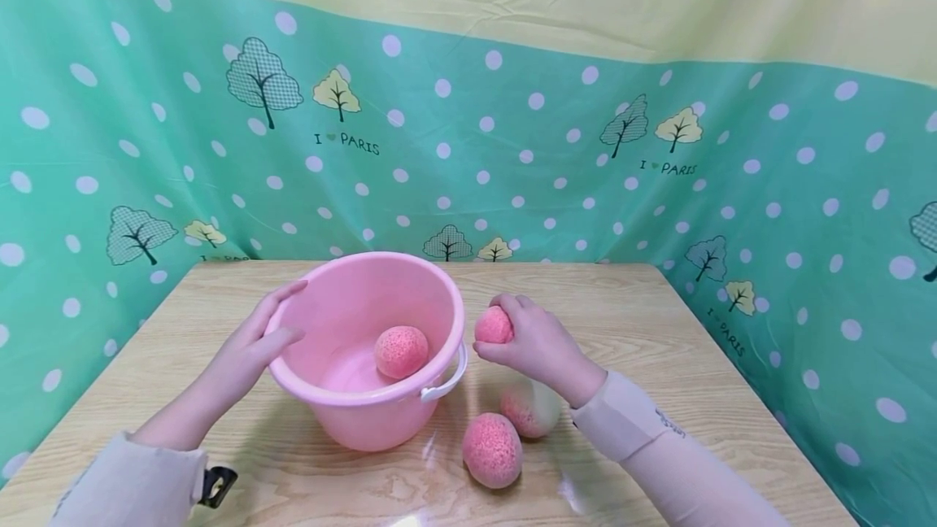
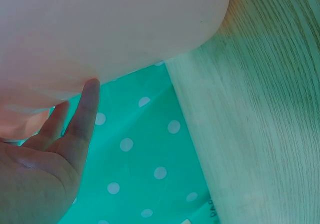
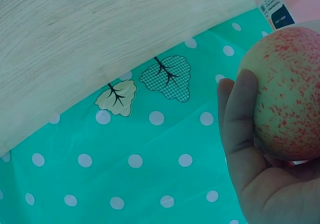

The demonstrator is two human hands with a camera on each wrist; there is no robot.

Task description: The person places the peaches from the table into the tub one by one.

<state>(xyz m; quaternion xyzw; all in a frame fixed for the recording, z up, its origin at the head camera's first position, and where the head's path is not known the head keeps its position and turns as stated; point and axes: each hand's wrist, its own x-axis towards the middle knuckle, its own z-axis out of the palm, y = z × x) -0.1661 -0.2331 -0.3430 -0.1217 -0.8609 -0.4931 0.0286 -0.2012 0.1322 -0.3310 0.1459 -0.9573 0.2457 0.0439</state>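
A pink bucket [image 1: 366, 421] stands on the table at left of centre, one peach [image 1: 402, 351] inside it. My left hand [image 1: 245, 344] grips its left rim, thumb over the inside and fingers along the outer wall [image 2: 115, 28]. To the right of the bucket, my right hand [image 1: 538, 344] holds another peach [image 1: 494, 325] above the table, level with the rim. Up close in the right wrist view, that peach [image 3: 292, 93] is pale with red streaks, fingers curled round it. Below the right hand, two more peaches lie on the table: a pink one [image 1: 493, 450] and a paler one [image 1: 530, 407].
The wooden table [image 1: 607, 307] reaches back to a green dotted cloth [image 1: 512, 161] that hangs behind and along both sides. A white handle [image 1: 445, 385] hangs at the bucket's right side. A printed label [image 3: 276, 9] shows on the pink wall in the right wrist view.
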